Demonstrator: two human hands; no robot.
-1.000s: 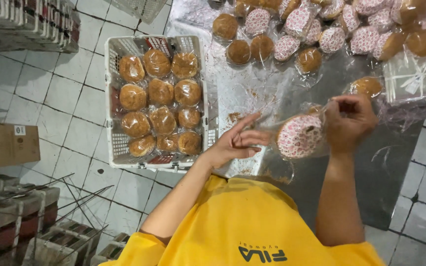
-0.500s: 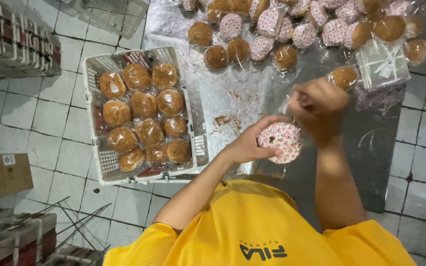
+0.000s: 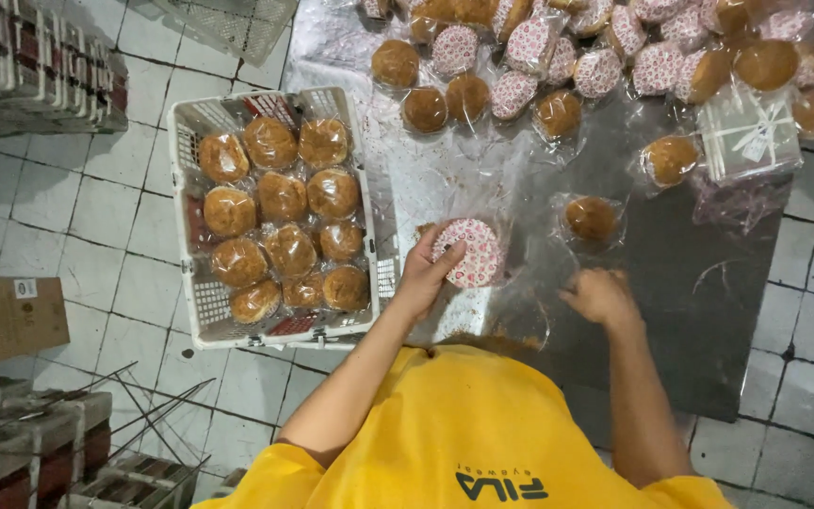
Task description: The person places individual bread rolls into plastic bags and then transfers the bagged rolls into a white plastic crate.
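Left hand [image 3: 423, 273] grips a round cake in red-patterned paper cup [image 3: 469, 253], beside the white plastic basket [image 3: 184, 221]. Right hand [image 3: 598, 296] rests on the grey tabletop [image 3: 671, 254]; its grip cannot be told.

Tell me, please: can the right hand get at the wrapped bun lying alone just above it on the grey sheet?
Probably yes. The right hand is empty and lies on the grey sheet just below the wrapped bun, with only bare sheet between them.

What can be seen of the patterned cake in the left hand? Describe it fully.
The patterned cake is round, shown by its paper cup, white with small red marks, so it lies tilted on its side. Clear wrap seems to surround it. The left hand grips its left edge, thumb across the front. It sits over the shiny sheet, right of the white basket of brown cakes. The right hand is apart.
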